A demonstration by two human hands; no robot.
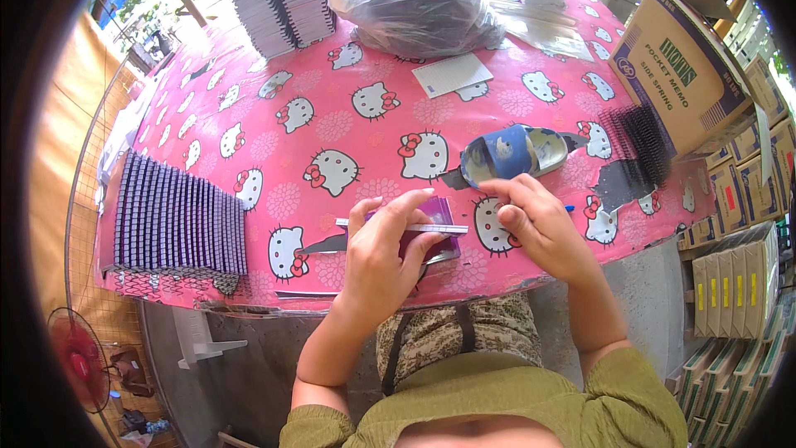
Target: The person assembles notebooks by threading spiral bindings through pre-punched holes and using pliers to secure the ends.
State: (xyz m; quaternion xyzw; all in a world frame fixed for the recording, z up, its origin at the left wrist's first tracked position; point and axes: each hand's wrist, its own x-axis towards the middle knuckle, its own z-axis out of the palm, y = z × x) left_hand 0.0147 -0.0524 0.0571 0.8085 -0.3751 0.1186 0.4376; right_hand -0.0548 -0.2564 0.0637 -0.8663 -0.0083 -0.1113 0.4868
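Note:
My left hand [383, 257] grips a thin pad of white paper [444, 229], held edge-on between fingers and thumb above the near part of the table. Beneath it lie purple covers [441, 209], partly hidden by the hand. Off to the right, my right hand [535, 224] is raised with nothing visible in it, index finger extended and thumb apart from it. Just beyond that hand sits a blue slide sandal [506, 156] on the tabletop. A small blue tip [570, 208] shows beside the right hand, mostly hidden.
Purple spiral-bound notebooks [178, 216] are stacked at the left edge. White spiral-bound stacks [278, 0] and a clear plastic bag of dark material [414, 4] stand at the back. Black binding coils [634, 145] lie near a cardboard box [680, 66] on the right. A white card [452, 75] lies mid-table.

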